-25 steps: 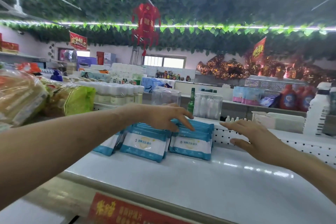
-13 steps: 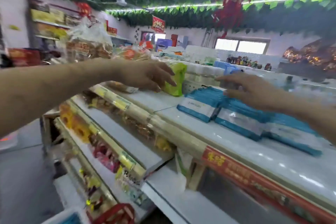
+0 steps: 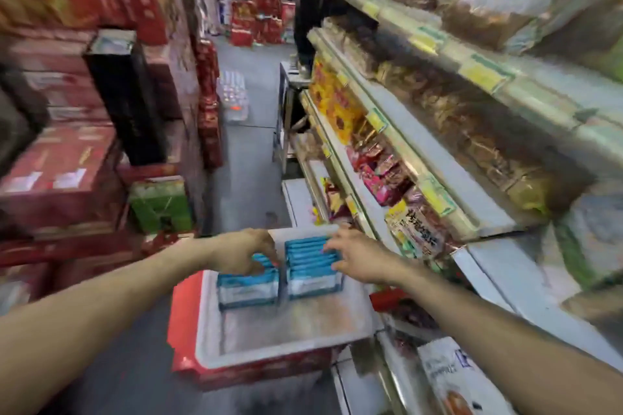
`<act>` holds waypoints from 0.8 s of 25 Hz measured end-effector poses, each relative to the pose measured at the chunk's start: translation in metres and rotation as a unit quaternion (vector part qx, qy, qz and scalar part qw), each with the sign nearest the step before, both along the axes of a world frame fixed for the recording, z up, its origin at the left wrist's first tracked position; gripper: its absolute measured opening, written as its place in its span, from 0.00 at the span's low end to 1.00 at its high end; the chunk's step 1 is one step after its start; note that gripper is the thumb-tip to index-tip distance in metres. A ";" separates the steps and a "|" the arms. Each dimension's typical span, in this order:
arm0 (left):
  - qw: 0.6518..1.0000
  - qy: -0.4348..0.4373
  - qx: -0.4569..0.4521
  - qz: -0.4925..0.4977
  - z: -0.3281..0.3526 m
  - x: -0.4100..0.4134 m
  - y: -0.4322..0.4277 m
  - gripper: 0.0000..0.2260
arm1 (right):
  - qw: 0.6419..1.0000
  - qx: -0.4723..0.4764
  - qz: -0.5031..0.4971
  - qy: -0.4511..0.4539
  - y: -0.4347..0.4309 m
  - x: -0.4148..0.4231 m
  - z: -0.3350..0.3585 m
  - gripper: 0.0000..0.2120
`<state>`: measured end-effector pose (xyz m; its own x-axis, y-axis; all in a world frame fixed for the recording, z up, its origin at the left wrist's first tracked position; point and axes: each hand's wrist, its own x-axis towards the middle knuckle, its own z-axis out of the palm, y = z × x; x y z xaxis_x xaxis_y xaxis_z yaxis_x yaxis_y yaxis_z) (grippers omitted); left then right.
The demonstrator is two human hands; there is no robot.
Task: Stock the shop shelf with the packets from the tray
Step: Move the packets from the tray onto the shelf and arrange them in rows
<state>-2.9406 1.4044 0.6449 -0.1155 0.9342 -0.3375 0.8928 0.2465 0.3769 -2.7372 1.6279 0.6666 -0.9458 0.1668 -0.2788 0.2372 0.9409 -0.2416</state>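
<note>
White tray (image 3: 269, 350) just beside shelf (image 3: 485, 212); blue packets upright inside, two rows. Left hand (image 3: 242, 251): fingers (image 3: 266, 259) curled down over left row (image 3: 247, 286); grip unclear, blurred. Right hand (image 3: 360, 256): fingers (image 3: 332, 248) spread wide, touching right row (image 3: 313, 274) tops.

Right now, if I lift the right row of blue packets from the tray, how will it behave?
The right row is separate thin packs on edge, so it will likely fan apart unless squeezed. The soft wrapping looks glossy, so probably light but slippery.
</note>
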 end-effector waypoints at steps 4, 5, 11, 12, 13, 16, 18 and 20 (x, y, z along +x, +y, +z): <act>0.996 0.071 -0.033 0.039 -0.067 0.020 -0.034 0.18 | 0.997 0.059 0.029 -0.030 -0.020 0.005 -0.067 0.12; 0.994 0.099 -0.014 0.046 -0.073 0.023 -0.039 0.18 | 0.997 0.074 0.027 -0.017 -0.023 0.007 -0.073 0.12; 0.972 0.226 0.065 0.033 -0.094 0.038 -0.057 0.11 | 0.991 0.125 0.032 0.027 -0.028 0.012 -0.093 0.13; 0.970 0.233 0.066 0.032 -0.095 0.039 -0.057 0.09 | 0.990 0.134 0.041 0.018 -0.030 0.011 -0.094 0.13; 0.969 0.237 0.065 0.029 -0.095 0.040 -0.057 0.08 | 0.989 0.140 0.052 0.005 -0.031 0.010 -0.095 0.13; 0.975 0.219 0.033 0.022 -0.094 0.043 -0.051 0.05 | 0.992 0.097 0.060 -0.046 -0.033 0.007 -0.099 0.10; 0.981 0.189 0.011 0.027 -0.093 0.044 -0.047 0.04 | 0.995 0.048 0.046 -0.077 -0.034 0.007 -0.105 0.07; 0.989 0.147 -0.011 0.014 -0.095 0.043 -0.044 0.04 | 0.994 0.018 0.038 -0.103 -0.037 0.007 -0.112 0.08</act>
<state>-2.8980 1.3605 0.5500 -0.2366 0.9225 -0.3050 0.9560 0.2771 0.0964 -2.7299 1.5905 0.5550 -0.8799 0.1114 -0.4619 0.2065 0.9652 -0.1605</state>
